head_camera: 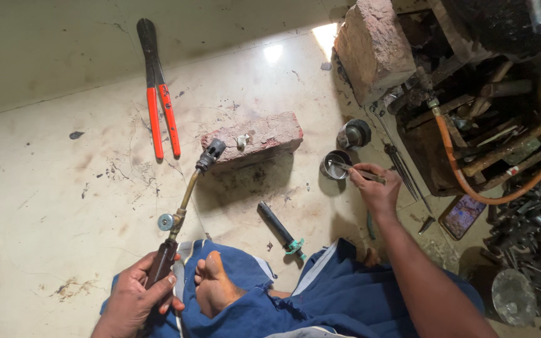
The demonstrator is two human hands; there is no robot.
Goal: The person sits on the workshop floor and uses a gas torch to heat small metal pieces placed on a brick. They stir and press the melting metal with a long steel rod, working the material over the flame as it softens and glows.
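Left hand (pixel 138 299) was closed around the torch handle (pixel 161 266); its long axis ran up-right, nozzle (pixel 211 153) at the brick (pixel 255 138). Right hand (pixel 376 191), nearer the small metal cup (pixel 335 166), pinched a thin rod (pixel 353 169) dipping into it.

Left hand (pixel 138 299) grips the gas torch (pixel 180 216), nozzle at the near brick (pixel 255 138). Right hand (pixel 376 191) dips a thin tool (pixel 353 169) into the small metal cup (pixel 335 165); bolt cutters (pixel 156 87) lie far left.

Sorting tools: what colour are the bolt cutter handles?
Red-orange handles, black jaws; head view.
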